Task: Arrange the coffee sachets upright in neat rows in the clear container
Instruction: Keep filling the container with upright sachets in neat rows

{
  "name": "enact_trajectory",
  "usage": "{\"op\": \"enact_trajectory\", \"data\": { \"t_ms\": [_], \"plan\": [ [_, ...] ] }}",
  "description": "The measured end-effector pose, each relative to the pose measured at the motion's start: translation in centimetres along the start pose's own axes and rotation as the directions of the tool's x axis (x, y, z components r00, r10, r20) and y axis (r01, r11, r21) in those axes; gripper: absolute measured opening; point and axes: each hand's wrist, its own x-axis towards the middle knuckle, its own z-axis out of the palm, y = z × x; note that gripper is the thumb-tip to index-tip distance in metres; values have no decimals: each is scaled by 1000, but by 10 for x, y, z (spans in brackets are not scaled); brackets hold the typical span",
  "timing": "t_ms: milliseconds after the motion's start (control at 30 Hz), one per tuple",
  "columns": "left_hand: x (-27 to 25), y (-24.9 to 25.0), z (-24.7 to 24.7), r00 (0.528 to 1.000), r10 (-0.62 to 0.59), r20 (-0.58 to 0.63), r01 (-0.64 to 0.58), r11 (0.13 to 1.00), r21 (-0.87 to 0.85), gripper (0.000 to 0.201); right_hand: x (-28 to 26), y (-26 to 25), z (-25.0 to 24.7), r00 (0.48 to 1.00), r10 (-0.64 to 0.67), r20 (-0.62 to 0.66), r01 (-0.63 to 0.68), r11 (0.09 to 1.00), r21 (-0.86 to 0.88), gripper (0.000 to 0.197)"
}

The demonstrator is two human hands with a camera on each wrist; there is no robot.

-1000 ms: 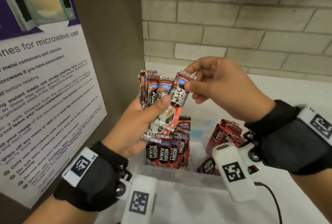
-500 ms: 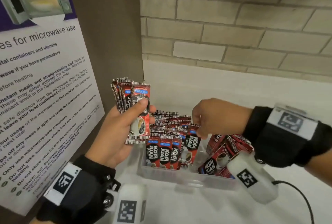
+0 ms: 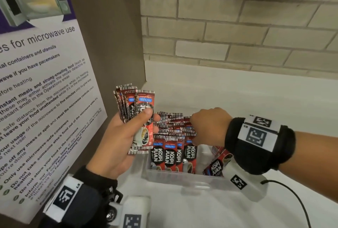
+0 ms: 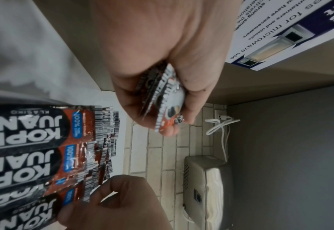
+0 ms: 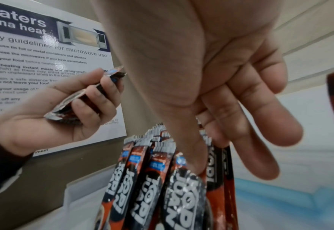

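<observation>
Left hand: the left hand [image 3: 117,141] grips a fanned stack of red-and-black foil coffee sachets [image 3: 136,116], thumb pressed across the front one, held beside the box, likely as the supply to draw from.
Right hand: the right hand [image 3: 206,127] reaches into the clear plastic container [image 3: 182,182]; thumb and forefinger seem to pinch the top of the end sachet [image 5: 213,169], the other fingers [image 5: 260,140] spread loosely, probably to seat it straight.
Standing rows: upright sachets [image 3: 173,147] fill the container's left part, labels facing forward.
Loose pile: tilted sachets [image 3: 217,165] lie at its right, not yet sorted.
Surroundings: white counter [image 3: 237,99], microwave poster [image 3: 36,81], pale brick wall [image 3: 237,26].
</observation>
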Motion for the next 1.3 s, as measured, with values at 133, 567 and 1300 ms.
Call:
{"op": "enact_trajectory", "data": {
  "t_ms": [133,567,1300],
  "plan": [
    [0,-2,1,1000,-12,-1,12,1000,-1,31,-2,6,-4,1000,-5,26,4,1000,19,37],
    [0,-16,36,994,1,107,-10,997,81,34,-24,9,-50,990,-36,-135,140,267,954,23],
    [-3,-8,-7,991,92,-92,-86,994,72,31,-19,-6,5,998,-39,52,33,992,124,25]
  ]
}}
